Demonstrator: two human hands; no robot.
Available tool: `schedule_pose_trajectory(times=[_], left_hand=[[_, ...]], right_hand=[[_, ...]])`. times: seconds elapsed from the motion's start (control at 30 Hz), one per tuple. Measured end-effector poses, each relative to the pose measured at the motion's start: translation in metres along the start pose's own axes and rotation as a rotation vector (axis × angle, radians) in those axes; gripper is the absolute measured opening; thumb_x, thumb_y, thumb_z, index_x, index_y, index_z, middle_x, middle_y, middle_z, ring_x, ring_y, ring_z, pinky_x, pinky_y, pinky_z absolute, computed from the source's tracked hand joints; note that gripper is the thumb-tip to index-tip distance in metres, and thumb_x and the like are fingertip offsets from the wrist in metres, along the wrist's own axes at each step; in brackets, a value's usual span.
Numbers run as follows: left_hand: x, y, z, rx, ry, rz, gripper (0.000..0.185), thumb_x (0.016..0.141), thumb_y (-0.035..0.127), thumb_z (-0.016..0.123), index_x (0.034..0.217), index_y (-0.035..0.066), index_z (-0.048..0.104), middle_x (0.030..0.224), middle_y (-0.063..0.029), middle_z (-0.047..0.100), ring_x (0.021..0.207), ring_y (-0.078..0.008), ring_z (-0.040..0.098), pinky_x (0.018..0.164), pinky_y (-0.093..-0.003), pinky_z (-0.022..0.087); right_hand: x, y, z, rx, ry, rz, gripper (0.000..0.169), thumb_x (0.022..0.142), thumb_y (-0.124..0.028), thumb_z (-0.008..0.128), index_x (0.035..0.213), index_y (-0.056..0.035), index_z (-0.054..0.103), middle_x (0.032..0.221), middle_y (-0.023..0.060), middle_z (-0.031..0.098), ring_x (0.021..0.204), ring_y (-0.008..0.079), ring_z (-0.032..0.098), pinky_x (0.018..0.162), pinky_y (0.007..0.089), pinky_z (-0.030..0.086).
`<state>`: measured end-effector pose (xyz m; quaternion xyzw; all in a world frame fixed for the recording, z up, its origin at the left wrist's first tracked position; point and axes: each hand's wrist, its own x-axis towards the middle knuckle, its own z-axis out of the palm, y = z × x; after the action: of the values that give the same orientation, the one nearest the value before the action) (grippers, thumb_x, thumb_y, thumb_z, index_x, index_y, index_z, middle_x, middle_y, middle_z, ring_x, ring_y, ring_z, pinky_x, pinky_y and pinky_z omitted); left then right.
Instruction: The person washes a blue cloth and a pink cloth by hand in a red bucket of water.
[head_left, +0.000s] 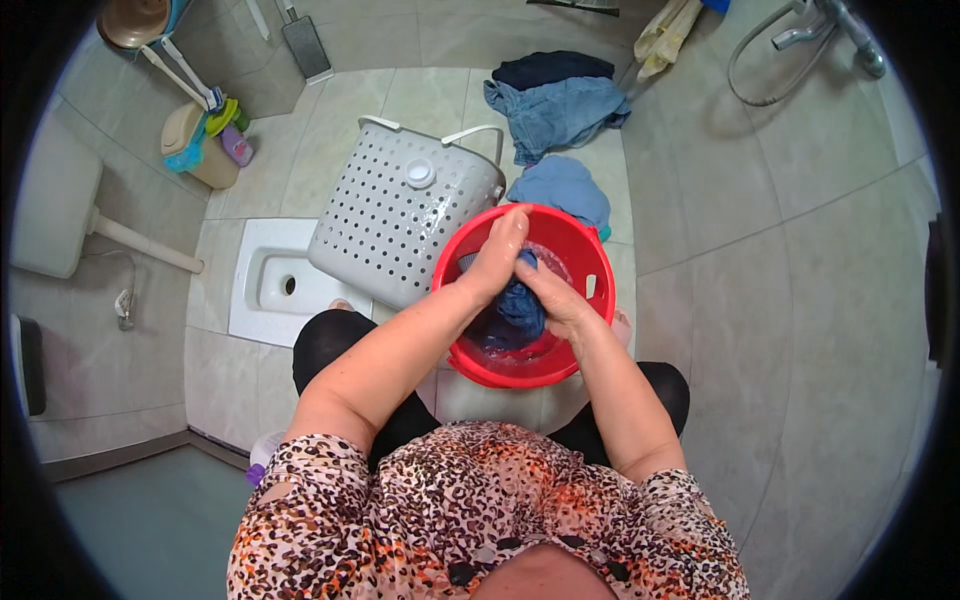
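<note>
Between my two hands is a bunched, wet dark-blue cloth garment (523, 304), held over a red plastic basin (600, 255). My left hand (498, 255) presses against its left and upper side, with wet fingers pointing away from me. My right hand (556, 296) grips it from the right, the thumb lying over the cloth. Sudsy water (551, 259) shows inside the basin around the cloth. A bit of striped fabric (466, 262) shows near the basin's left wall. The basin stands between my knees, and the fingers partly hide the garment.
A grey perforated laundry basket (382, 217) with a white cap on it stands at the basin's left. Behind lie light-blue cloth (562, 191), denim (559, 112) and black clothing (555, 69). Left are a squat toilet (255, 300) and a beige bin (214, 161). A shower hose (739, 75) hangs upper right.
</note>
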<state>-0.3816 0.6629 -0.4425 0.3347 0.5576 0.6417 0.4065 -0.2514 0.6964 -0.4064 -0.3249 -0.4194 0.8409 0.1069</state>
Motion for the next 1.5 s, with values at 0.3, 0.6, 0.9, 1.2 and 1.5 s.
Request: schedule_pose_trajectory(times=[0.3,0.6,0.9,1.2,1.5], left_hand=[[-0.005,-0.004,-0.033,-0.039,-0.63,-0.165,0.058,0.077,0.012,0.057,0.135,0.003,0.052,0.122,-0.0062,0.06,0.119,-0.0198,0.052,0.106,-0.0305,0.036],[-0.015,-0.011,-0.034,0.458,-0.596,-0.326,0.041,0.072,0.018,0.08,0.109,0.005,0.068,0.102,-0.0095,0.069,0.095,-0.0178,0.063,0.091,-0.0302,0.047],[-0.011,0.034,-0.044,-0.535,-0.161,-0.231,0.058,0.068,-0.005,0.054,0.127,0.0,0.053,0.11,-0.0095,0.063,0.101,-0.0204,0.062,0.091,-0.0331,0.05],[-0.05,0.042,0.024,0.441,-0.141,0.552,0.034,0.072,0.014,0.068,0.103,0.003,0.062,0.095,-0.0143,0.063,0.087,-0.0286,0.064,0.078,-0.0364,0.052],[-0.013,0.011,-0.006,0.819,0.095,0.363,0.023,0.079,0.028,0.065,0.075,0.006,0.064,0.077,-0.0179,0.064,0.073,-0.0378,0.064,0.066,-0.0472,0.052]], right_hand=[[-0.026,-0.034,-0.019,0.203,-0.049,-0.222,0.03,0.086,-0.009,0.057,0.116,-0.0031,0.057,0.105,0.0079,0.063,0.096,0.0192,0.063,0.086,0.0327,0.052],[-0.047,-0.058,-0.041,0.443,-0.342,-0.297,0.034,0.089,-0.037,0.064,0.1,-0.0064,0.054,0.095,0.0069,0.061,0.091,0.0223,0.061,0.085,0.0364,0.05],[-0.025,-0.052,-0.057,0.328,0.013,-0.159,0.017,0.088,-0.02,0.066,0.102,-0.0103,0.064,0.112,0.0097,0.064,0.102,0.024,0.063,0.09,0.042,0.052],[0.032,0.01,-0.031,0.611,0.197,-0.047,0.04,0.087,-0.05,0.067,0.087,-0.0102,0.065,0.085,0.0095,0.068,0.08,0.0245,0.067,0.077,0.0386,0.056],[0.032,0.027,0.021,0.395,0.366,0.043,0.037,0.096,-0.043,0.05,0.108,-0.0105,0.063,0.1,0.0092,0.067,0.089,0.0231,0.068,0.078,0.0389,0.056]])
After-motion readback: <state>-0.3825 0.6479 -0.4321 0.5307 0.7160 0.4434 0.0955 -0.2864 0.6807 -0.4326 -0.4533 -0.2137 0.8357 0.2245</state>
